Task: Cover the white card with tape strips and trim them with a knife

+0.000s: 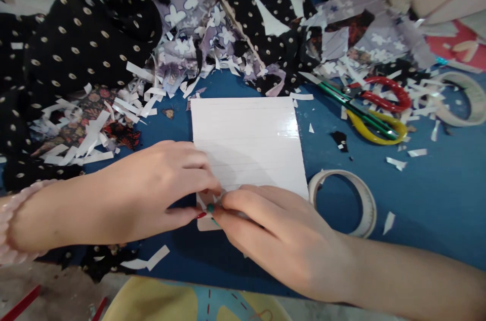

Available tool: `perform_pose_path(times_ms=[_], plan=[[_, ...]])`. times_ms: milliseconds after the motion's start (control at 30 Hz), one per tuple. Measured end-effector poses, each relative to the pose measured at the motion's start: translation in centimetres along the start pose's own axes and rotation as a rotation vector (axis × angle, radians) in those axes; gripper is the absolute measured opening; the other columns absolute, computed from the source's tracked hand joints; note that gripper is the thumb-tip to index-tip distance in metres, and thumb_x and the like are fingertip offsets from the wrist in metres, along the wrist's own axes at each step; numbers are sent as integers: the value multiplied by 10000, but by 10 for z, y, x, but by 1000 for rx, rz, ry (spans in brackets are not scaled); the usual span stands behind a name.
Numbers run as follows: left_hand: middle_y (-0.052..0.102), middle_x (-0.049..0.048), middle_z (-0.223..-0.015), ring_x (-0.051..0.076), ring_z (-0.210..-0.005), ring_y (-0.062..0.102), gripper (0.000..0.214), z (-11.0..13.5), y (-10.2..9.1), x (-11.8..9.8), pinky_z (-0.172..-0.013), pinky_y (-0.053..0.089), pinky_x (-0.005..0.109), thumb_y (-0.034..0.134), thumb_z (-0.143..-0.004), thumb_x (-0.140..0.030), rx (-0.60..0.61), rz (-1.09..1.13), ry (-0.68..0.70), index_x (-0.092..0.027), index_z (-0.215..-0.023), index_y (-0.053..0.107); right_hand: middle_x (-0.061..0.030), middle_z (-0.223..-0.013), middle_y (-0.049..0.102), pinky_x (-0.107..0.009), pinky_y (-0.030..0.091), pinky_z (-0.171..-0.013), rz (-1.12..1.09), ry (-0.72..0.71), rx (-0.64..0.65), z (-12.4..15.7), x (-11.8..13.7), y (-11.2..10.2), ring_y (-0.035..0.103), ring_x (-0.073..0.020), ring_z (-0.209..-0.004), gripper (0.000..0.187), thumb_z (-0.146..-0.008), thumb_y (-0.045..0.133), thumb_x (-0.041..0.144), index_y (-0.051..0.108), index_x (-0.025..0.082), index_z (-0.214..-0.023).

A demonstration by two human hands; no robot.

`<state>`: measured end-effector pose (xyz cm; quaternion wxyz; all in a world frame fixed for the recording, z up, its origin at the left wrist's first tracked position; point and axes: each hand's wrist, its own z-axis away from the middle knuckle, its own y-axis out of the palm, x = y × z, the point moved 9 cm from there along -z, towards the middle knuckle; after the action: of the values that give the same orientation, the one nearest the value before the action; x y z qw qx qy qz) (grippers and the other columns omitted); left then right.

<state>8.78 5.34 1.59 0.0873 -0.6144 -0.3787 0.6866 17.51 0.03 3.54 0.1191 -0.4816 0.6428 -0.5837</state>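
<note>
White sheet (246, 131), faint lines; blue tabletop (436, 204); black fabric (94, 40), pale dots; red-yellow scissors (379, 102).

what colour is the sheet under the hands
The sheet is white with faint lines, clearest in head view.

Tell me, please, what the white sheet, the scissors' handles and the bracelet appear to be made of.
White sheet: probably paper or card, matte with faint lines; a shiny patch may be clear tape.
Scissors' handles: likely smooth plastic, from their glossy solid red and yellow.
Bracelet: glossy pale-pink beads, perhaps stone, glass or plastic.
</note>
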Motion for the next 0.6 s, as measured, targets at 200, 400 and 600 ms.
perform_pose_path(times_ms=[200,400,600], plan=[[702,-40,-1022,163,-990,644,180,3,3,1,-908,410,284,734,-948,-96,22,-58,-63,-220,-1053,655,-73,-854,745,-314,580,-669,0,18,3,3,0,-1,689,-177,-743,418,-1129,395,127,760,133,-924],[706,-26,-1045,187,-1020,654,170,3,4,1,-884,387,305,714,-953,-107,43,-102,-83,-227,-1059,656,-83,-998,795,-281,636,-718,-200,246,68,10,-15,-16,766,-179,-842,338,-1098,427,137,751,170,-1009],[721,-14,-1086,198,-1034,661,156,7,1,4,-879,391,307,641,-1015,-163,-23,-90,-59,-263,-1133,663,0,-1022,827,-253,631,-770,-211,393,59,23,-39,-49,796,-164,-918,266,-1013,496,120,725,242,-1071]])
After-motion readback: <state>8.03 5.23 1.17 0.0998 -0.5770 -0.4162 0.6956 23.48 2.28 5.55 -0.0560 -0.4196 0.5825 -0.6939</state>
